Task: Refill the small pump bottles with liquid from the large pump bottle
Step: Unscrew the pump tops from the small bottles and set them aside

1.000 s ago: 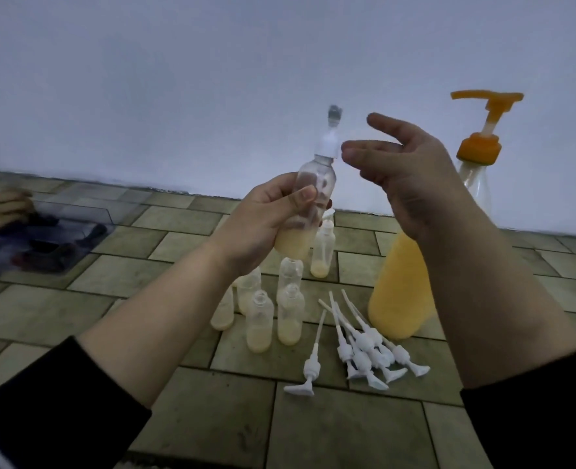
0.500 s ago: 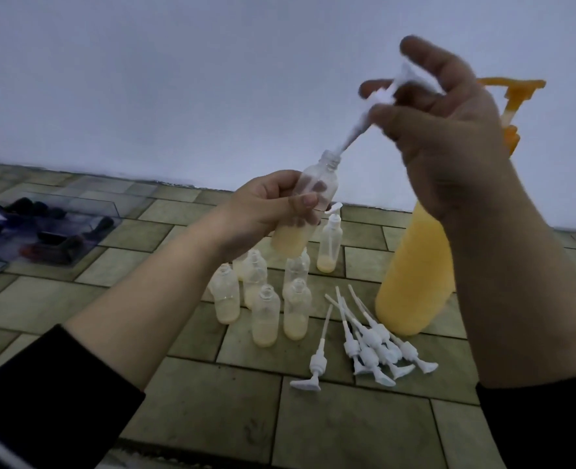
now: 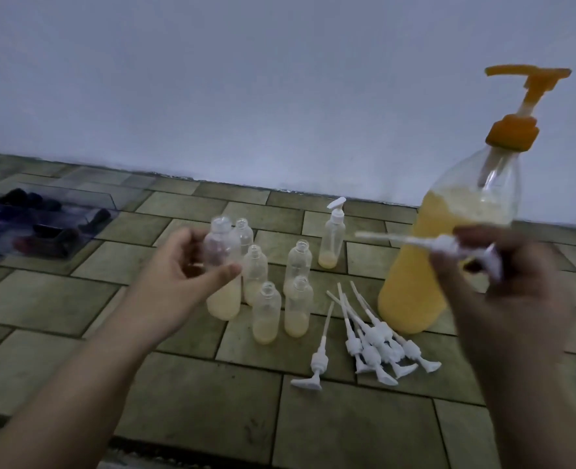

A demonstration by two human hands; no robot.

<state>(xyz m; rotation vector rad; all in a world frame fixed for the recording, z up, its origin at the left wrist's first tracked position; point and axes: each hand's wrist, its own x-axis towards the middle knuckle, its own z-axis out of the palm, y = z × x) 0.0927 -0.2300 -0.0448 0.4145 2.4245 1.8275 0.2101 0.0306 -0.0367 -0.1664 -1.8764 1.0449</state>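
I am holding an uncapped small pump bottle (image 3: 221, 265) upright in my left hand (image 3: 181, 279), fingers curled round it, above the tiled floor (image 3: 60, 299). My right hand (image 3: 503, 282) is pinching its white pump head (image 3: 449, 245), dip tube lying level and pointing left. The large pump bottle (image 3: 449, 231), about two-thirds full of orange-yellow liquid, is standing just behind my right hand.

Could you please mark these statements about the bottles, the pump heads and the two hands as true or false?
1. The left hand holds a small bottle with no pump on it. True.
2. The right hand is empty. False: it pinches a white pump head.
3. The large pump bottle lies on its side. False: it stands upright.
4. Loose pump heads lie on the floor. True.
5. One standing small bottle has its pump on. True.
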